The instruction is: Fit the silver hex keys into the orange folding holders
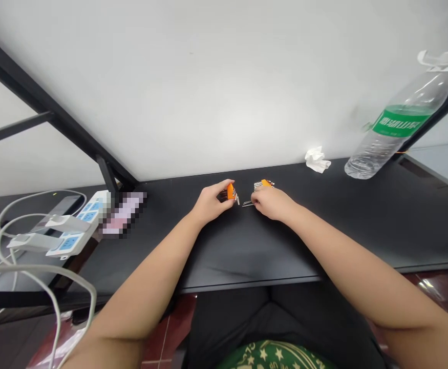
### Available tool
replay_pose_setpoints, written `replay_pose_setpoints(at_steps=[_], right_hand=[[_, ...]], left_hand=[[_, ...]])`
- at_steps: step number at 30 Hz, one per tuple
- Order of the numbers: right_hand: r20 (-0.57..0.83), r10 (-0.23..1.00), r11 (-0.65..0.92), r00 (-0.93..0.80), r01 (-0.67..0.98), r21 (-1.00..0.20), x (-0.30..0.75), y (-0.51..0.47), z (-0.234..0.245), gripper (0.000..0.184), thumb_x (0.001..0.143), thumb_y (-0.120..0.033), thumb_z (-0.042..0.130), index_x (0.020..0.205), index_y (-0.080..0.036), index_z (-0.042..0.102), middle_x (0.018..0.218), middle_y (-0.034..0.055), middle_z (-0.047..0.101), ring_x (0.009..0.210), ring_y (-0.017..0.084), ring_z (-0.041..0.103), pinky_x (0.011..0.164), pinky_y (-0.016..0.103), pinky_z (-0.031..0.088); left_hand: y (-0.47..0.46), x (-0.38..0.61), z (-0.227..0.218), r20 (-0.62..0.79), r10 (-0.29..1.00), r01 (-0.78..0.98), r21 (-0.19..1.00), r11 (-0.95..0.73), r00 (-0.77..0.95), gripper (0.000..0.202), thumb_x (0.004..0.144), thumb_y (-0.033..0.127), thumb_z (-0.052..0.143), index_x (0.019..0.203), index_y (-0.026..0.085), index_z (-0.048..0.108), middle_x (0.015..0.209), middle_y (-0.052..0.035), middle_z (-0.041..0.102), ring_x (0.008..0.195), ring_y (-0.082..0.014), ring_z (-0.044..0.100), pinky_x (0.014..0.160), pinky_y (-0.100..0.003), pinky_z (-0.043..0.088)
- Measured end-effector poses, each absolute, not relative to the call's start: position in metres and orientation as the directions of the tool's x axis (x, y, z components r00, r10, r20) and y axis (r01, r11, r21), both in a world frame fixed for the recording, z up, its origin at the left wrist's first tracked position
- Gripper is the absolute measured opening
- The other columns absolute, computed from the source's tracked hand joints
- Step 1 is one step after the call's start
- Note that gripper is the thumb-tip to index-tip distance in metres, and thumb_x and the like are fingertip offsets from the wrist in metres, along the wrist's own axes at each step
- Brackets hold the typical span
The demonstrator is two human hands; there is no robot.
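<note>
My left hand (pixel 211 202) is closed around a small orange holder (pixel 230 191) with short metal hex keys sticking out of it, resting on the black table (pixel 362 220). My right hand (pixel 270 202) is closed beside a second orange holder (pixel 265 183) with a row of metal keys; its fingertips pinch a thin metal key (pixel 247 204) that lies on the table between the two hands. Both hands sit near the far middle of the table, a few centimetres apart.
A clear water bottle with a green label (pixel 398 123) stands at the far right by a crumpled white tissue (pixel 317 159). A white power strip (pixel 73 225) with plugs and grey cables (pixel 35 271) lies at the left. A white wall backs the table.
</note>
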State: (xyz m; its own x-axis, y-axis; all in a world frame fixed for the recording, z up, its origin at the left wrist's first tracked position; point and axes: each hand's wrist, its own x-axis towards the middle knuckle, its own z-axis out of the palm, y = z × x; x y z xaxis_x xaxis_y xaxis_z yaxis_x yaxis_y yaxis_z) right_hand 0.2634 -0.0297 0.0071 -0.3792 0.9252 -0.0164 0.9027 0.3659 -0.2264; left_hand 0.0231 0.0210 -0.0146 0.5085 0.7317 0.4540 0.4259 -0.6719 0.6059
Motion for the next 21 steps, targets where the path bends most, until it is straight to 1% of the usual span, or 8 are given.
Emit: replay_pose_setpoints(at_steps=[5, 7, 8, 10, 12, 14, 16, 21], right_hand=[[-0.131, 0.929, 0.325, -0.347, 0.931, -0.164, 0.258, -0.037, 0.012, 0.011, 0.086, -0.016, 0.062, 0.090, -0.017, 0.073, 0.102, 0.0161, 0.073, 0.080, 0.025, 0.066, 0.060, 0.033, 0.038], [-0.136, 0.932, 0.308, -0.336, 0.931, -0.196, 0.257, -0.040, 0.015, 0.005, 0.082, -0.017, 0.065, 0.084, -0.017, 0.070, 0.095, 0.0145, 0.073, 0.075, 0.025, 0.065, 0.058, 0.033, 0.038], [-0.114, 0.936, 0.298, -0.333, 0.922, -0.247, 0.257, -0.040, 0.017, 0.003, 0.080, -0.017, 0.066, 0.082, -0.018, 0.067, 0.091, 0.0126, 0.073, 0.073, 0.024, 0.065, 0.058, 0.032, 0.039], [-0.059, 0.944, 0.270, -0.324, 0.865, -0.423, 0.259, -0.040, 0.022, 0.004, 0.078, -0.017, 0.065, 0.080, -0.020, 0.063, 0.084, 0.0071, 0.072, 0.069, 0.020, 0.065, 0.059, 0.029, 0.041], [-0.027, 0.945, 0.236, -0.325, 0.739, -0.631, 0.260, -0.040, 0.027, 0.007, 0.077, -0.015, 0.063, 0.080, -0.021, 0.058, 0.076, 0.0007, 0.070, 0.062, 0.015, 0.065, 0.059, 0.025, 0.043], [-0.016, 0.946, 0.197, -0.325, 0.611, -0.767, 0.260, -0.041, 0.030, 0.010, 0.076, -0.013, 0.060, 0.081, -0.021, 0.056, 0.069, -0.0042, 0.066, 0.055, 0.012, 0.063, 0.058, 0.023, 0.044], [-0.023, 0.949, 0.159, -0.316, 0.538, -0.828, 0.259, -0.042, 0.032, 0.011, 0.075, -0.012, 0.058, 0.081, -0.021, 0.056, 0.062, -0.0067, 0.063, 0.051, 0.011, 0.062, 0.056, 0.022, 0.045], [-0.039, 0.952, 0.104, -0.302, 0.444, -0.890, 0.261, -0.041, 0.029, 0.011, 0.072, -0.012, 0.059, 0.079, -0.021, 0.059, 0.053, -0.0068, 0.059, 0.047, 0.011, 0.059, 0.051, 0.021, 0.044]], left_hand=[[0.022, 0.022, -0.015, 0.449, 0.718, 0.428, 0.589, -0.685, 0.531, 0.049, 0.083, 0.024, 0.069, 0.132, 0.017, 0.067, 0.103, -0.0024, 0.076, 0.087, -0.0146, 0.072, 0.092, -0.029, 0.060], [0.022, 0.022, -0.014, 0.436, 0.701, 0.428, 0.572, -0.700, 0.564, 0.050, 0.083, 0.023, 0.068, 0.133, 0.017, 0.066, 0.104, -0.0024, 0.076, 0.088, -0.0142, 0.072, 0.092, -0.028, 0.060], [0.022, 0.021, -0.014, 0.431, 0.692, 0.428, 0.562, -0.708, 0.580, 0.051, 0.083, 0.022, 0.069, 0.134, 0.017, 0.066, 0.104, -0.0024, 0.076, 0.089, -0.0140, 0.072, 0.092, -0.027, 0.060], [0.021, 0.021, -0.013, 0.424, 0.679, 0.424, 0.552, -0.718, 0.600, 0.051, 0.083, 0.021, 0.069, 0.134, 0.017, 0.066, 0.106, -0.0025, 0.076, 0.090, -0.0140, 0.072, 0.091, -0.027, 0.060], [0.020, 0.021, -0.012, 0.422, 0.673, 0.414, 0.555, -0.721, 0.607, 0.051, 0.083, 0.021, 0.070, 0.134, 0.018, 0.067, 0.108, -0.0028, 0.076, 0.092, -0.0145, 0.072, 0.091, -0.027, 0.060], [0.019, 0.021, -0.011, 0.421, 0.669, 0.404, 0.560, -0.723, 0.613, 0.051, 0.083, 0.022, 0.071, 0.135, 0.019, 0.066, 0.110, -0.0029, 0.077, 0.093, -0.0151, 0.073, 0.092, -0.027, 0.060], [0.018, 0.021, -0.010, 0.421, 0.663, 0.394, 0.563, -0.726, 0.619, 0.052, 0.084, 0.023, 0.071, 0.135, 0.020, 0.066, 0.111, -0.0029, 0.077, 0.094, -0.0153, 0.073, 0.092, -0.027, 0.060], [0.018, 0.021, -0.011, 0.422, 0.654, 0.395, 0.551, -0.735, 0.628, 0.051, 0.085, 0.026, 0.071, 0.136, 0.021, 0.066, 0.111, -0.0031, 0.077, 0.094, -0.0158, 0.073, 0.091, -0.029, 0.060]])
